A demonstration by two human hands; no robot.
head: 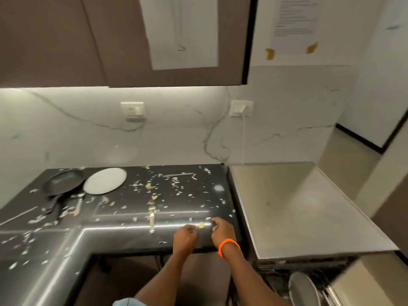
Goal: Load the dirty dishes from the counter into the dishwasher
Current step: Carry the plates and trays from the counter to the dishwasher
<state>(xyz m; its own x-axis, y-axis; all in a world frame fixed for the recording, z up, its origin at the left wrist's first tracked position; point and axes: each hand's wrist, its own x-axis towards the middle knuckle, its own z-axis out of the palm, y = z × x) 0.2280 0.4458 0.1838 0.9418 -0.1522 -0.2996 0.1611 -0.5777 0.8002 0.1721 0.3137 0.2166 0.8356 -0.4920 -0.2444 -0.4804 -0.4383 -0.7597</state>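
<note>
both hands point(204, 234) reach over the scrap-strewn counter point(123, 219) beside the dishwasher point(309, 281).

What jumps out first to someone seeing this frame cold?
The mess: pale and yellow food scraps scattered all over the black counter. Next, the white plate beside a dark frying pan at the counter's back left. Both hands, the left hand and the right hand with an orange wristband, sit at the front edge, while a plate already stands in the open dishwasher at lower right.
</note>
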